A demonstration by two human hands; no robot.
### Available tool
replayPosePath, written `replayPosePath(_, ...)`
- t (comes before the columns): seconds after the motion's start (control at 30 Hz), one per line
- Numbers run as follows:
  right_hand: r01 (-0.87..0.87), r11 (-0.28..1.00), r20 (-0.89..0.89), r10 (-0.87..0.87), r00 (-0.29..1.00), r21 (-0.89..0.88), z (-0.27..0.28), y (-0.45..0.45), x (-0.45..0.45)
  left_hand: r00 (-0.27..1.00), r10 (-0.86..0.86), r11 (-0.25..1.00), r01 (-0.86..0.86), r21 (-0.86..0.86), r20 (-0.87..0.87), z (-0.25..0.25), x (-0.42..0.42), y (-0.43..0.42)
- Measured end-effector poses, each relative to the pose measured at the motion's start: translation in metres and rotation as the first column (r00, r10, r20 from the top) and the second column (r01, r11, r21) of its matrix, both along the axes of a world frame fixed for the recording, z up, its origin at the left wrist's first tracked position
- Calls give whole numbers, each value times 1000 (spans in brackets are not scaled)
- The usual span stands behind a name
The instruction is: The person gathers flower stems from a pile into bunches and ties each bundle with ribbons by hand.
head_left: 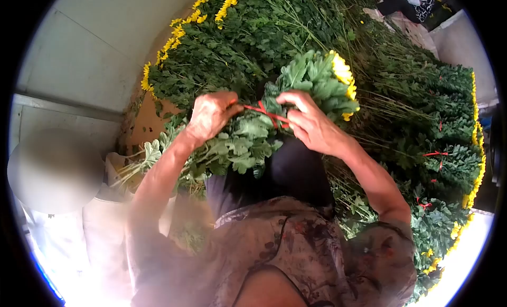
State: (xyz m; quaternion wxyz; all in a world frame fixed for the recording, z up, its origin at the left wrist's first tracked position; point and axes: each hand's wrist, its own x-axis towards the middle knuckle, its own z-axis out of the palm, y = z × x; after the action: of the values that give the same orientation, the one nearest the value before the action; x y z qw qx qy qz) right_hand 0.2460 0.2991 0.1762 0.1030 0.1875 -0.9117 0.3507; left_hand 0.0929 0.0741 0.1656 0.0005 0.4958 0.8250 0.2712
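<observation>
A leafy bunch of yellow flowers (248,148) lies across my lap, its blooms to the right and its bare stems to the left. Around its middle runs a red tie (266,113), crossed on top of the leaves. My left hand (212,114) is closed, pinching the tie's left end between thumb and fingers. On the other side, my right hand (310,119) has its fingers curled at the tie's right end, close to the blooms.
Loose flower stems with leaves (211,56) are heaped ahead of me. Along the right lie bunches with red ties (435,154) and yellow blooms at their outer edge. A pale wall (90,48) stands at the left, with a light sack (105,228) below.
</observation>
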Motion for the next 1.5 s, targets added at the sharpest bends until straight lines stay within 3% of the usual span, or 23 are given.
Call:
replayPosePath(0.1, 17, 1000, 30, -16, 999, -24, 3, -5, 9, 997, 41, 995, -35, -90, 63, 4, 4, 6)
replayPosePath(0.17, 90, 972, -38, -100, 994, -217, 4, -6, 5, 885, -88, 969, -31, 247, 457, 16, 3, 19)
replayPosePath(0.2, 167, 939, 126, -134, 983, -299, 8, -7, 10, 665, -143, 959, -91, 269, 733, 22, 4, 24)
replayPosePath(0.23, 172, 939, 125, -141, 982, -297, 11, -10, 10, 665, -148, 959, -85, 271, 732, 21, 9, 29)
replayPosePath(0.3, 52, 899, -5, -61, 998, -434, 15, -22, 6, 181, -326, 909, -209, 360, 928, 15, 18, 40)
replayPosePath(0.37, 134, 801, 164, -44, 985, -584, 24, -43, 5, 233, -305, 899, -250, 360, 923, 11, 23, 47)
replayPosePath(0.4, 106, 923, 65, -88, 994, -369, 14, -48, 5, 192, -304, 883, -311, 351, 933, 9, 23, 50)
replayPosePath(0.47, 42, 998, -166, -34, 986, 47, 4, -51, 10, 153, -284, 830, -455, 323, 946, -3, 14, 52)
replayPosePath(0.5, 30, 998, -176, -19, 984, 55, -7, -46, 16, 125, -300, 833, -449, 323, 946, -5, 9, 46)
replayPosePath(0.57, 130, 987, 131, -117, 985, -94, -9, -33, 30, 205, -213, 854, -435, 283, 955, -4, 22, 51)
replayPosePath(0.6, 235, 909, 317, -123, 940, -344, -8, -27, 31, 238, -210, 876, -385, 291, 948, -6, 24, 52)
replayPosePath(0.67, 379, 672, 515, 4, 857, -636, -7, -12, 25, 538, -115, 959, -160, 235, 835, -3, 21, 44)
replayPosePath(0.7, 380, 673, 514, 1, 858, -635, 1, -14, 20, 677, -89, 981, -68, 182, 730, 9, 25, 39)
replayPosePath(0.73, 296, 732, 355, -79, 932, -614, 10, -20, 15, 651, -91, 995, 32, 92, 754, 24, 28, 36)
replayPosePath(0.83, 85, 903, -112, -145, 983, -421, 28, -33, -12, 744, -190, 976, 76, 202, 641, 7, 34, 36)
replayPosePath(0.93, 139, 935, -146, -195, 970, -327, 19, -36, -23, 722, -180, 977, 52, 207, 668, 5, 37, 34)
replayPosePath(1.03, 291, 817, 88, -286, 954, -498, 14, -36, -22, 698, -206, 971, 57, 234, 685, -9, 27, 33)
replayPosePath(1.13, 379, 924, 13, -379, 925, -51, 14, -37, -13, 620, -204, 965, -4, 264, 757, -16, 22, 32)
replayPosePath(1.23, 269, 954, -137, -252, 958, 129, 9, -28, -13, 585, -247, 961, 43, 274, 773, -9, 16, 30)
replayPosePath(1.3, 227, 964, -102, -214, 971, 137, 2, -23, -12, 579, -230, 966, 40, 255, 782, -8, 15, 29)
replayPosePath(1.37, 312, 949, 114, -315, 942, 44, 2, -23, -11, 493, -324, 941, 83, 327, 807, -14, 10, 30)
replayPosePath(1.43, 348, 936, 146, -352, 925, 53, 2, -22, -13, 550, -344, 922, 46, 384, 761, -16, 9, 31)
replayPosePath(1.5, 343, 924, 207, -307, 929, -169, 1, -16, -16, 418, -353, 913, -39, 405, 837, -18, 8, 31)
